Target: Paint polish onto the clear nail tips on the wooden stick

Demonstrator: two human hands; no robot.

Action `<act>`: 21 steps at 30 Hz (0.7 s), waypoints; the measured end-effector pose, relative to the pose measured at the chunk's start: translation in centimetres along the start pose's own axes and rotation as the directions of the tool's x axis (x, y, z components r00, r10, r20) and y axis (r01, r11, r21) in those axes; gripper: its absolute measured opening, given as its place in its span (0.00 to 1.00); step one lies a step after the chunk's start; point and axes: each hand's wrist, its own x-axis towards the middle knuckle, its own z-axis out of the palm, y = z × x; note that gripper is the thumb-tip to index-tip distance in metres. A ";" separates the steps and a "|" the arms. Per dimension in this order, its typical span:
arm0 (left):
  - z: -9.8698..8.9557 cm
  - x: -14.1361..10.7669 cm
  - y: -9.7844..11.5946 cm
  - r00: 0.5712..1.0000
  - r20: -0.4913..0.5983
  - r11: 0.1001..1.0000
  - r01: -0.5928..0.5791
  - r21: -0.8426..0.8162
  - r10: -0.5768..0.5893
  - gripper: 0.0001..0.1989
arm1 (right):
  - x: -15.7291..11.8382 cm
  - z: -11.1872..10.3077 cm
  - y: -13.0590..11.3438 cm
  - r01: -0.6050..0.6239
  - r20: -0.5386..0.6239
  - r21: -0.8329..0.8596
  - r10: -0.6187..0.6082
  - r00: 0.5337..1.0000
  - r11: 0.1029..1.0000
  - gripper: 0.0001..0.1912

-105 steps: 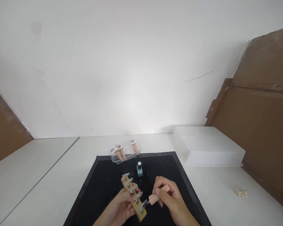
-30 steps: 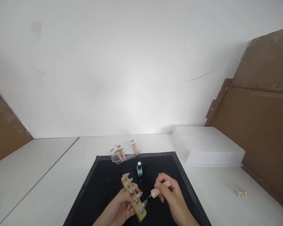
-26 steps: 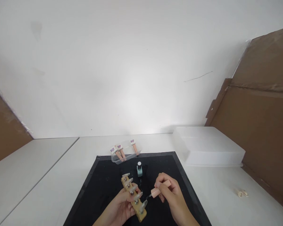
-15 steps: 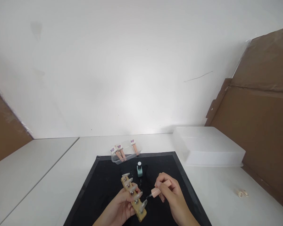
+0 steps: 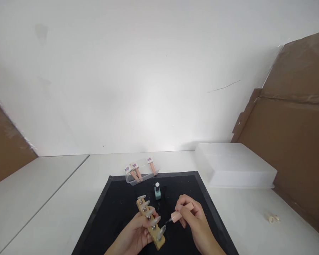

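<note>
My left hand (image 5: 138, 232) is closed around a tilted wooden strip (image 5: 156, 238) that carries several clear nail tips on small metal mounts. Between the fingers of my right hand (image 5: 192, 219) is a pink-handled brush (image 5: 177, 214), its dark bristle end pointing left, at or very near the nail tip (image 5: 161, 232) closest to me. Whether the bristles touch that tip is too small to tell. A teal bottle (image 5: 157, 192) with a white top stands upright beyond the strip, on the black mat (image 5: 122, 198).
Behind the mat's back edge, a clear tray (image 5: 133, 182) holds pink-handled items with white labels. An upturned white bin (image 5: 241, 179) sits at the back right. Small beige rings (image 5: 271, 218) lie on the white table at right. Brown cardboard (image 5: 289, 141) borders the right side.
</note>
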 end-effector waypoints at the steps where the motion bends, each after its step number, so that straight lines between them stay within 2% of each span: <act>1: 0.0 0.0 0.0 1.000 -0.001 1.000 -0.001 -0.001 0.001 0.11 | 0.0 0.0 0.0 -0.003 0.000 0.001 0.003 1.000 1.000 0.09; 21: 0.1 0.1 0.0 1.000 0.009 1.000 -0.009 0.002 0.009 0.11 | 0.0 0.0 -0.1 -0.005 -0.012 0.000 0.005 1.000 1.000 0.10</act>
